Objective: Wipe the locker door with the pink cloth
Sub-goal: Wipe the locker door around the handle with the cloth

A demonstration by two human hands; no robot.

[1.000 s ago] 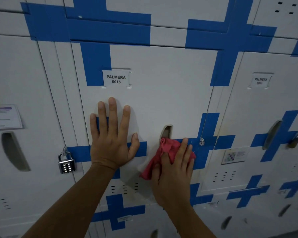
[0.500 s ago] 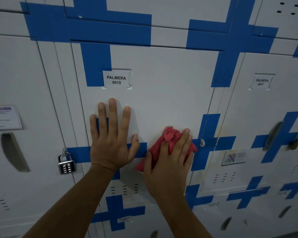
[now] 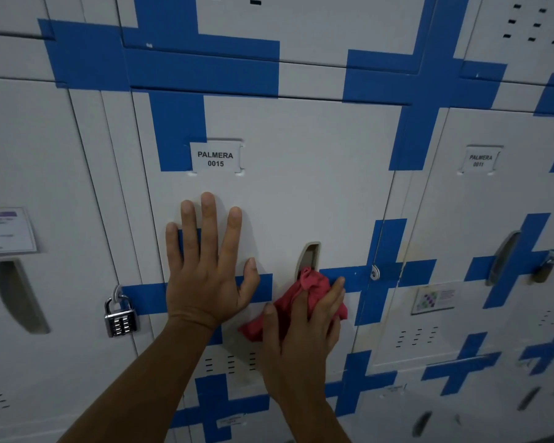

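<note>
Take the recessed handle slot (image 3: 308, 257) of the locker door (image 3: 301, 187) as your reference. Well to its left, on the neighbouring door, a combination padlock (image 3: 119, 318) hangs shut; leave it alone.

Nearer on the left, your left hand (image 3: 207, 270) lies flat on the door, fingers spread and pointing up, holding nothing. It braces the panel just below the PALMERA 0015 label (image 3: 215, 158).

Directly below the slot, and touching its lower end, is the pink cloth (image 3: 301, 298). Your right hand (image 3: 301, 334) presses it against the door, fingers laid together over the bunched fabric with the thumb out to the left. The cloth's long axis runs diagonally, from lower left up to the slot.

The right hand is the working hand. The unwiped panel appears to lie mainly above the fingers, between the slot and the label, so the next stroke probably goes upward.

To the right of the slot sits the hasp loop (image 3: 374, 272), with no lock in it. The cloth could snag there.

Whether anything is inside the locker cannot be told; the door is closed.
</note>
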